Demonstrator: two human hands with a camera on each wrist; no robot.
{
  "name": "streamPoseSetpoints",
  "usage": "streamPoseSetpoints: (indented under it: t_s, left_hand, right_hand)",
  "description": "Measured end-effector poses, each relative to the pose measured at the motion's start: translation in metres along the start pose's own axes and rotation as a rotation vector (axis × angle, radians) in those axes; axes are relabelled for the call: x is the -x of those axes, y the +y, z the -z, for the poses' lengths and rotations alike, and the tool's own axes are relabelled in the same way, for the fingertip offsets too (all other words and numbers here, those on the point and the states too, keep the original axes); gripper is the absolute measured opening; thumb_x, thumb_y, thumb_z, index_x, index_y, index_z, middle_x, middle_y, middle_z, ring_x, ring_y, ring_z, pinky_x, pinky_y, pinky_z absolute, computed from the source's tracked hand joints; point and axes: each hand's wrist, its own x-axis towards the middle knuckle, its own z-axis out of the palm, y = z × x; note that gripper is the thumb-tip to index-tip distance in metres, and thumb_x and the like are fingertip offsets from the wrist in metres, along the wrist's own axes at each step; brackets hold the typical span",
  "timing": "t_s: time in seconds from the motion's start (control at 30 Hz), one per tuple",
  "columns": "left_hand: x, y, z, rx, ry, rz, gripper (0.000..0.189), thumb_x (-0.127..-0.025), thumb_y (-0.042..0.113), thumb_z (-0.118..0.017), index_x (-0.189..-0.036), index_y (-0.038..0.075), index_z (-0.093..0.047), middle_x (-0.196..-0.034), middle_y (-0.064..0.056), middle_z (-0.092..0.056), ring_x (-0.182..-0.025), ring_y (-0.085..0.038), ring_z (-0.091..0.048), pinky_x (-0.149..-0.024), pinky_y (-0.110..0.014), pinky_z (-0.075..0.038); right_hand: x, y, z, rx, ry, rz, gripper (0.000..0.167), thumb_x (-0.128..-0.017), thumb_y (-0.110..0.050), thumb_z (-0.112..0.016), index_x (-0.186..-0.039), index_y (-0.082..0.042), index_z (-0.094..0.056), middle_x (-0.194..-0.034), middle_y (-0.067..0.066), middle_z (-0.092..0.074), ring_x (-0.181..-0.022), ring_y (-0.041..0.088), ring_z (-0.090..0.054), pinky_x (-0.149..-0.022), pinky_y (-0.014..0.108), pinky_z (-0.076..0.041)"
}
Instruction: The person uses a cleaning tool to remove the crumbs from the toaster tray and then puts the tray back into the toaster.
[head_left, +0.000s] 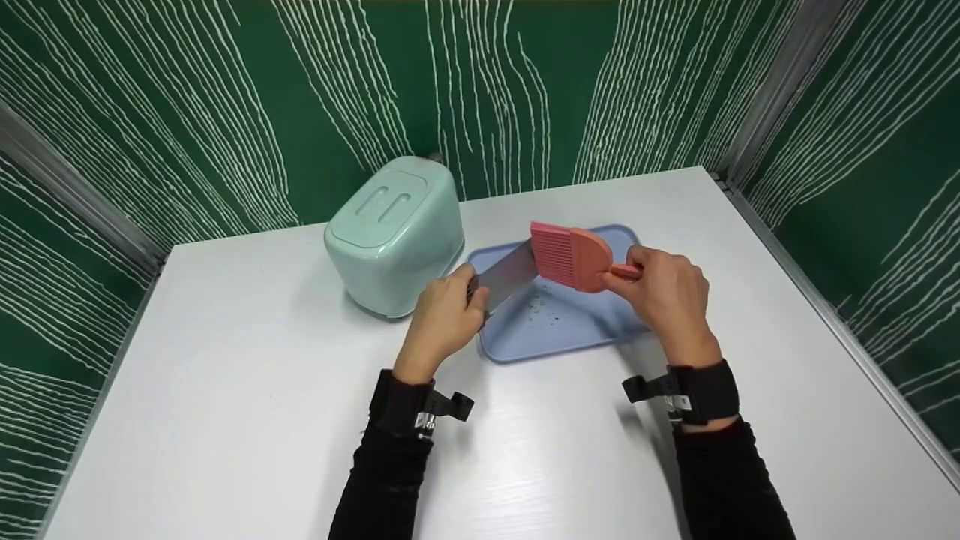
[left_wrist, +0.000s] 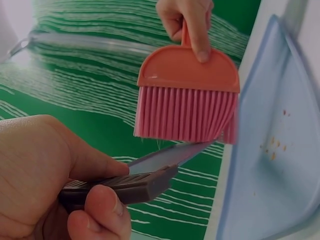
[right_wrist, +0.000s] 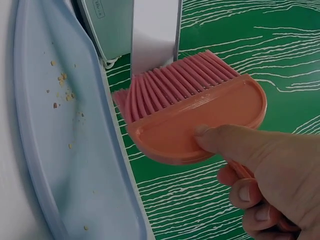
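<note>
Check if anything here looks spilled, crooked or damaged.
Yes: loose crumbs lie scattered on the blue tray, like a small spill. The orange brush also has pink bristles splayed at one end, near the flat metal blade; they may simply be bent by pressing on it. I see no clear damage.

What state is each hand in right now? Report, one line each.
Left hand: closed, holding a flat, grey-bladed tool with a dark ribbed handle.
Right hand: closed, holding an orange brush with pink bristles.
</note>
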Motion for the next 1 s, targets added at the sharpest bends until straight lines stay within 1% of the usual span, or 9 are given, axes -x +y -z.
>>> streamPoseSetpoints:
  t_s: [0.13, 0.2, 0.3, 0.4, 0.5, 0.6, 0.73, 0.83, 1.0]
  left_hand:
    - [-0.001, -0.002, -0.002, -0.025, 0.004, 0.0, 0.014, -0.105, 0.011, -0.062, -0.097, 0.0, -0.061, -0.084, -0.019, -0.068, -0.077, -0.032, -0.065, -0.067, -0.045, -0.05]
    - [-0.001, -0.003, -0.003, -0.046, 0.009, -0.003, 0.014, -0.105, 0.011, -0.062, -0.096, 0.0, -0.061, -0.082, -0.019, -0.068, -0.076, -0.032, -0.065, -0.067, -0.045, -0.05]
    - [-0.002, -0.003, -0.004, -0.066, 0.012, -0.001, 0.014, -0.105, 0.011, -0.062, -0.096, 0.0, -0.06, -0.08, -0.018, -0.067, -0.074, -0.032, -0.064, -0.066, -0.045, -0.05]
    - [-0.001, -0.002, -0.005, -0.08, 0.011, 0.003, 0.014, -0.105, 0.012, -0.062, -0.096, 0.001, -0.06, -0.079, -0.017, -0.065, -0.073, -0.031, -0.064, -0.065, -0.044, -0.049]
    - [-0.001, -0.001, -0.005, -0.086, 0.012, -0.001, 0.015, -0.105, 0.012, -0.062, -0.095, 0.001, -0.06, -0.077, -0.017, -0.065, -0.072, -0.031, -0.064, -0.063, -0.044, -0.049]
    - [-0.001, -0.001, -0.005, -0.095, 0.019, -0.005, 0.015, -0.105, 0.012, -0.062, -0.095, 0.001, -0.06, -0.078, -0.018, -0.067, -0.073, -0.034, -0.067, -0.063, -0.047, -0.052]
    - [-0.001, 0.0, -0.005, -0.097, 0.03, -0.009, 0.016, -0.105, 0.013, -0.062, -0.097, 0.0, -0.06, -0.081, -0.02, -0.069, -0.075, -0.036, -0.069, -0.066, -0.052, -0.056]
    - [-0.001, 0.0, -0.005, -0.079, 0.037, -0.016, 0.016, -0.105, 0.013, -0.062, -0.096, 0.0, -0.06, -0.08, -0.02, -0.068, -0.074, -0.035, -0.068, -0.065, -0.051, -0.055]
    - [0.0, 0.0, -0.004, -0.052, 0.036, -0.019, 0.015, -0.105, 0.012, -0.062, -0.096, 0.0, -0.06, -0.082, -0.02, -0.068, -0.075, -0.036, -0.068, -0.067, -0.05, -0.054]
  right_hand:
    - [-0.001, 0.0, 0.007, -0.017, -0.062, -0.025, 0.04, -0.087, -0.035, -0.09, -0.075, -0.013, -0.059, -0.069, 0.008, -0.065, -0.069, 0.035, -0.063, -0.057, 0.036, -0.034]
    - [-0.002, 0.001, 0.012, -0.024, -0.068, -0.04, 0.04, -0.088, -0.036, -0.089, -0.076, -0.014, -0.059, -0.07, 0.008, -0.064, -0.07, 0.034, -0.063, -0.059, 0.036, -0.034]
    - [-0.003, 0.002, 0.017, -0.034, -0.031, -0.053, 0.04, -0.089, -0.037, -0.089, -0.076, -0.014, -0.059, -0.069, 0.008, -0.063, -0.068, 0.033, -0.06, -0.059, 0.036, -0.033]
    - [-0.003, 0.002, 0.018, -0.034, 0.019, -0.053, 0.043, -0.089, -0.037, -0.088, -0.074, -0.014, -0.055, -0.064, 0.005, -0.055, -0.064, 0.029, -0.055, -0.058, 0.035, -0.03]
    - [-0.003, 0.001, 0.016, -0.028, 0.046, -0.046, 0.043, -0.088, -0.035, -0.086, -0.072, -0.015, -0.052, -0.062, 0.002, -0.05, -0.061, 0.028, -0.053, -0.056, 0.035, -0.028]
    - [-0.002, 0.001, 0.013, -0.018, 0.051, -0.042, 0.042, -0.087, -0.033, -0.086, -0.072, -0.016, -0.052, -0.062, 0.002, -0.05, -0.061, 0.029, -0.054, -0.055, 0.035, -0.028]
    - [-0.002, 0.001, 0.009, -0.013, 0.047, -0.044, 0.04, -0.087, -0.035, -0.087, -0.074, -0.015, -0.056, -0.064, 0.005, -0.056, -0.063, 0.032, -0.058, -0.055, 0.035, -0.03]
    - [-0.002, 0.002, 0.008, -0.017, 0.04, -0.046, 0.039, -0.088, -0.036, -0.087, -0.074, -0.015, -0.057, -0.065, 0.005, -0.057, -0.063, 0.032, -0.059, -0.055, 0.036, -0.031]
    - [-0.003, 0.003, 0.007, -0.027, 0.025, -0.05, 0.043, -0.088, -0.038, -0.087, -0.073, -0.016, -0.054, -0.064, 0.002, -0.054, -0.062, 0.029, -0.056, -0.055, 0.035, -0.03]
